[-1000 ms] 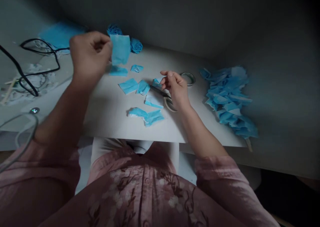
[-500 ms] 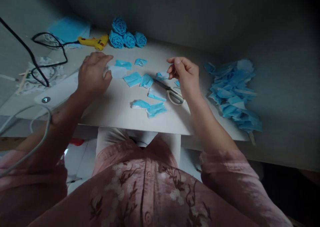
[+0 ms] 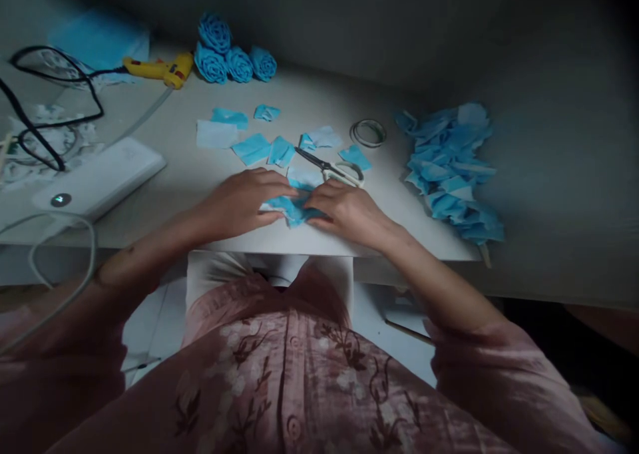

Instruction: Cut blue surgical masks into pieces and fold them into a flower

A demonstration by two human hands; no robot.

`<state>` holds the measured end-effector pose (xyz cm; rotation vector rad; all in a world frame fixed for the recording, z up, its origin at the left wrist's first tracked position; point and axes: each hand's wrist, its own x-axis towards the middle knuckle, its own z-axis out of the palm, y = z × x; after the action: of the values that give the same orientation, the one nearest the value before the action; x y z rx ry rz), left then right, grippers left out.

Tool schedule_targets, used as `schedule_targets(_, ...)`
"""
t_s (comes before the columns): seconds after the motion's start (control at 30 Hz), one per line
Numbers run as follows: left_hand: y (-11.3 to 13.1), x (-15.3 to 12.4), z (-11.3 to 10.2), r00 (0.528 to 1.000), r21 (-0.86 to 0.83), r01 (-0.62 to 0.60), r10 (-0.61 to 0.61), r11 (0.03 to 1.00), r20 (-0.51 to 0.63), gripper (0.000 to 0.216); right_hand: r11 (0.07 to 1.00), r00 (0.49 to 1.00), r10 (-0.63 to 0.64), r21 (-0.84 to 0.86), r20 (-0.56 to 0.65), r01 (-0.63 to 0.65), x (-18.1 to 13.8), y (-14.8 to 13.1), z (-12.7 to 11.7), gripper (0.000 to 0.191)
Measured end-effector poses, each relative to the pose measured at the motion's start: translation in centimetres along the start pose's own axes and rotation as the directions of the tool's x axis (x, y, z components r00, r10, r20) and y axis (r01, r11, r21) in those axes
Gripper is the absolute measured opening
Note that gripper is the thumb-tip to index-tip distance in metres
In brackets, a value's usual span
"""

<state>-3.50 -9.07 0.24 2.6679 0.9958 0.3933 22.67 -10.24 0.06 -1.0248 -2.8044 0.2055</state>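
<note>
My left hand (image 3: 252, 201) and my right hand (image 3: 347, 211) meet at a crumpled blue fabric piece (image 3: 294, 216) near the table's front edge. Each has its thumb on the near side and its fingers on the far side, closed on an end of the piece; the fingers hide part of it. Just beyond my right hand lie scissors (image 3: 324, 166) with pale handles, blades pointing to the far left. Blue and white fabric scraps are scattered around them, among them a blue square (image 3: 251, 149) and a pale piece (image 3: 216, 134).
Several blue fabric roses (image 3: 239, 64) stand at the back, beside a yellow glue gun (image 3: 174, 70) with a black cord. A white power bank (image 3: 120, 174) lies at left. On the right are a tape roll (image 3: 368, 133) and a long bunch of blue fabric (image 3: 452, 168).
Both hands have come inward and toward me, from above the table down onto the crumpled blue piece. The tape roll has come into sight, and the view has shifted slightly.
</note>
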Motion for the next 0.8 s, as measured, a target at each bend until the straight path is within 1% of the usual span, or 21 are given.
schedule_targets(0.07, -0.3, 0.1, 0.8, 0.999, 0.055, 0.02, -0.023, 0.998, 0.042, 0.045, 1.0, 1.0, 0.018, -0.016, 0.005, -0.018, 0.1, -0.1, 0.7, 0.02)
schedule_targets(0.13, -0.9, 0.1, 1.3, 0.994, 0.083, 0.086, -0.091, 0.993, 0.056, 0.051, 0.997, 0.999, 0.049, 0.055, -0.023, -0.048, 0.2, 0.1, 0.8, 0.02)
schedule_targets(0.17, -1.2, 0.1, 1.4, 0.991, 0.079, 0.124, -0.128, 0.989, 0.048, 0.053, 0.988, 0.995, 0.081, 0.135, -0.052, -0.073, 0.1, 0.3, 0.7, 0.018)
schedule_targets(0.2, -1.6, 0.0, 1.5, 0.986, 0.062, 0.162, -0.164, 0.985, 0.026, 0.056, 0.963, 0.988, 0.129, 0.248, -0.085, -0.104, 0.1, 0.6, 0.4, 0.015)
schedule_targets(0.23, -2.0, -0.1, 1.6, 0.981, 0.033, 0.196, -0.196, 0.98, -0.006, 0.057, 0.911, 0.974, 0.196, 0.388, -0.116, -0.137, 0.0, 0.9, 0.1, 0.011)
schedule_targets(0.27, -2.3, -0.3, 1.6, 0.974, -0.004, 0.223, -0.223, 0.975, -0.04, 0.058, 0.825, 0.952, 0.277, 0.541, -0.134, -0.164, 0.0, 1.3, -0.2, 0.012)
schedule_targets(0.33, -3.0, -0.6, 1.6, 0.962, -0.087, 0.248, -0.255, 0.965, -0.092, 0.058, 0.575, 0.896, 0.431, 0.798, -0.11, -0.178, 0.0, 2.0, -0.7, 0.03)
schedule_targets(0.37, -3.3, -0.7, 1.5, 0.964, -0.124, 0.237, -0.249, 0.964, -0.091, 0.058, 0.45, 0.869, 0.487, 0.878, -0.088, -0.164, 0.2, 2.3, -0.9, 0.037)
schedule_targets(0.4, -3.5, -0.7, 1.4, 0.969, -0.154, 0.218, -0.233, 0.964, -0.086, 0.058, 0.349, 0.849, 0.524, 0.926, -0.067, -0.142, 0.4, 2.5, -1.0, 0.042)
schedule_targets(0.43, -3.6, -0.7, 1.2, 0.975, -0.178, 0.198, -0.213, 0.964, -0.069, 0.061, 0.277, 0.836, 0.547, 0.953, -0.05, -0.124, 0.6, 2.8, -1.0, 0.045)
schedule_targets(0.47, -3.7, -0.6, 0.9, 0.977, -0.204, 0.183, -0.201, 0.962, -0.069, 0.064, 0.228, 0.828, 0.56, 0.967, -0.037, -0.112, 0.9, 2.9, -1.0, 0.047)
schedule_targets(0.53, -3.5, 0.0, 0.1, 0.976, -0.262, 0.159, -0.192, 0.952, -0.105, 0.069, 0.178, 0.825, 0.565, 0.979, -0.018, -0.1, 1.6, 3.1, -1.0, 0.048)
schedule_targets(0.63, -2.8, 1.3, -1.1, 0.948, -0.353, 0.133, -0.223, 0.926, -0.227, 0.065, 0.145, 0.84, 0.542, 0.987, -0.019, -0.071, 2.5, 3.1, -1.1, 0.047)
schedule_targets(0.7, -2.3, 2.1, -1.7, 0.918, -0.409, 0.162, -0.289, 0.898, -0.271, 0.055, 0.126, 0.852, 0.523, 0.991, -0.029, -0.043, 3.0, 3.1, -1.2, 0.046)
schedule_targets(0.8, -2.1, 2.7, -1.9, 0.868, -0.483, 0.24, -0.409, 0.842, -0.282, 0.044, 0.095, 0.85, 0.525, 0.995, -0.034, -0.019, 3.4, 3.2, -1.3, 0.045)
